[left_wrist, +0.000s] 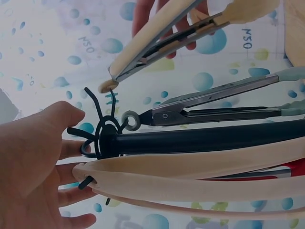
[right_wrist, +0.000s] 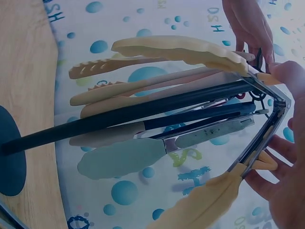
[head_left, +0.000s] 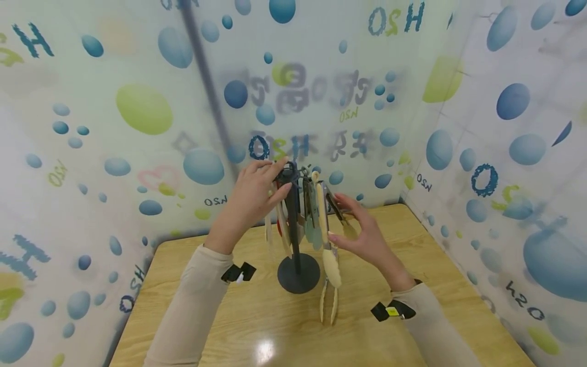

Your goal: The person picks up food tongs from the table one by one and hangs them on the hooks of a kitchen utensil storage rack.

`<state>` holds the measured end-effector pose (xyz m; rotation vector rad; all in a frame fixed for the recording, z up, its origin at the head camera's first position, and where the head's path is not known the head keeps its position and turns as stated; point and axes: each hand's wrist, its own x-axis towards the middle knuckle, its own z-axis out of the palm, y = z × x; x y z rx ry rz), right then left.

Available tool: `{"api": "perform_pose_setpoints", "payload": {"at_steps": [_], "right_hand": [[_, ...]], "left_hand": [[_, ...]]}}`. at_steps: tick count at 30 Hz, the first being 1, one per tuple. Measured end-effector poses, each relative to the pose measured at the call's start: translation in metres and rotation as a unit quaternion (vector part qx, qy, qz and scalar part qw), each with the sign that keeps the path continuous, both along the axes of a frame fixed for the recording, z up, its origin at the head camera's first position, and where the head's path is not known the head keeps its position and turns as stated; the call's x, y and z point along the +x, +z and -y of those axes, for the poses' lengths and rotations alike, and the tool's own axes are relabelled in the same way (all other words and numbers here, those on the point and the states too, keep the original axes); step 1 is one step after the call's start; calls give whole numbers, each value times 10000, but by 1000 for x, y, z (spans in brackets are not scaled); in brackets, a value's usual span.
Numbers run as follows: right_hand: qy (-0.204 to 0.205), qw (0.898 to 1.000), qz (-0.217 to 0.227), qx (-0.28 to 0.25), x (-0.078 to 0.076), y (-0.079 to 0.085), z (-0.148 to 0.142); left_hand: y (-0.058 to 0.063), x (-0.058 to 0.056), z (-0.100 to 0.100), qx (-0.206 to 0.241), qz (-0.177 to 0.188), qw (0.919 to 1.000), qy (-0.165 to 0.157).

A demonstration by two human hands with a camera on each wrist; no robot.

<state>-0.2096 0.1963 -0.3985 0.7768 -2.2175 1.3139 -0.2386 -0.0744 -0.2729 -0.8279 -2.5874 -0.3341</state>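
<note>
A dark utensil stand with a round base holds several tongs on its top hooks. My left hand is at the stand's top, thumb and extended fingers spread around the hooks. Cream-tipped metal tongs are spread wide, their end loop at a hook. My right hand holds them, thumb on one arm and fingers on the other. Beside them hang green-tipped tongs. Beige tongs hang near my left fingers, with a red piece partly hidden behind.
Another pair of tongs lies on the wooden table, in front of the stand to the right of its base. Curtain-like walls with bubble prints rise behind the table and along its sides.
</note>
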Motion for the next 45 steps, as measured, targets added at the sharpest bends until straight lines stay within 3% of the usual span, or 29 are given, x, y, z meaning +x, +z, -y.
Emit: {"api": "perform_pose_setpoints", "payload": {"at_steps": [18,25,39,45], "right_hand": [[332,9991,232,91,-14,-10,16],[427,9984,300,196,-17,-11,22],[363,9975,469,386,-19,-12,27],[343,9975,445,437,-21,-12,27]], "left_hand": [[1,-3,2,-155,-143,9997,-89],[5,-5,5,-143,160,9997,-96],[11,-10,13,116,656,9965,-511],[9,-12,14,308,654,9956,-590]]}}
